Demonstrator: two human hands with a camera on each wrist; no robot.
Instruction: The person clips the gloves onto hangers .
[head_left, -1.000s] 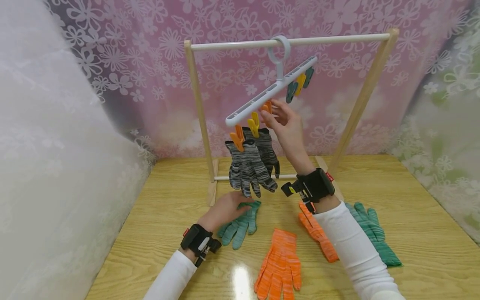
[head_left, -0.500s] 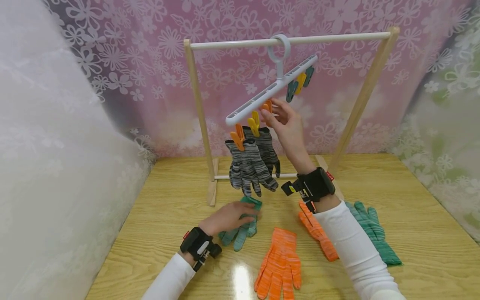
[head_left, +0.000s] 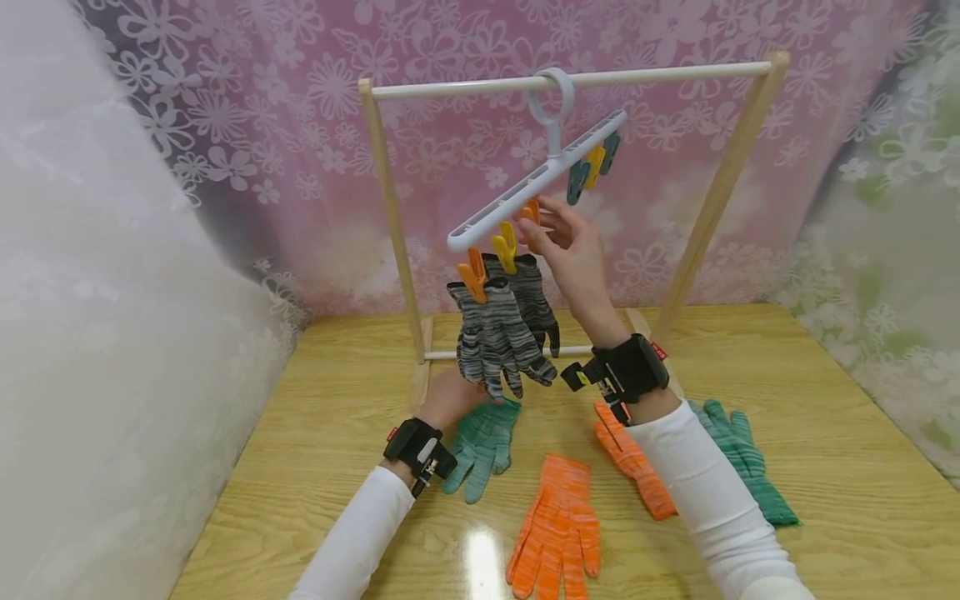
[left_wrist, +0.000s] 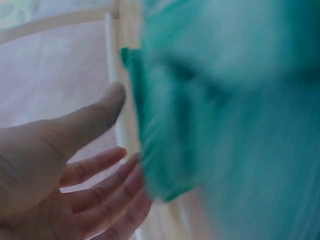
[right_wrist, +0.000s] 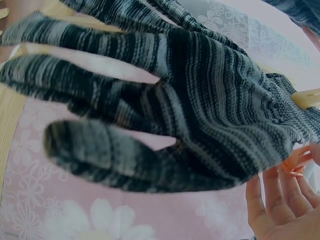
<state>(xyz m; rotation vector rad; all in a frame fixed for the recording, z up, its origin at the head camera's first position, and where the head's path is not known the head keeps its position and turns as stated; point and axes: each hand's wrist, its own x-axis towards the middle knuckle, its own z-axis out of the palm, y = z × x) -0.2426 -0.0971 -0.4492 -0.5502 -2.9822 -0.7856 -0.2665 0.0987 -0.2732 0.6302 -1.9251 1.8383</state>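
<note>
My right hand [head_left: 573,258] pinches an orange clothespin [head_left: 529,212] under the light grey hanger [head_left: 517,196]. Two grey-black striped knit gloves [head_left: 493,333] hang beside it, one from an orange clothespin [head_left: 472,277], the other from a yellow clothespin [head_left: 506,248]. Low on the left, my left hand [head_left: 453,398] reaches to the cuff end of a green knit glove [head_left: 483,442] lying on the table; the hanging gloves hide its fingertips in the head view. In the left wrist view, thumb and fingers [left_wrist: 100,210] are apart beside the blurred green cuff [left_wrist: 165,180].
The hanger hangs from a wood-and-white rack [head_left: 465,88]. Dark green and yellow clothespins [head_left: 594,165] sit at its far end. Two orange gloves [head_left: 555,525] and another green glove [head_left: 738,450] lie on the wooden table [head_left: 315,467], the latter partly behind my right arm.
My left hand first drew back over the green glove, then moved forward past its cuff, behind the hanging gloves. My right hand keeps its pinch on the orange clothespin.
</note>
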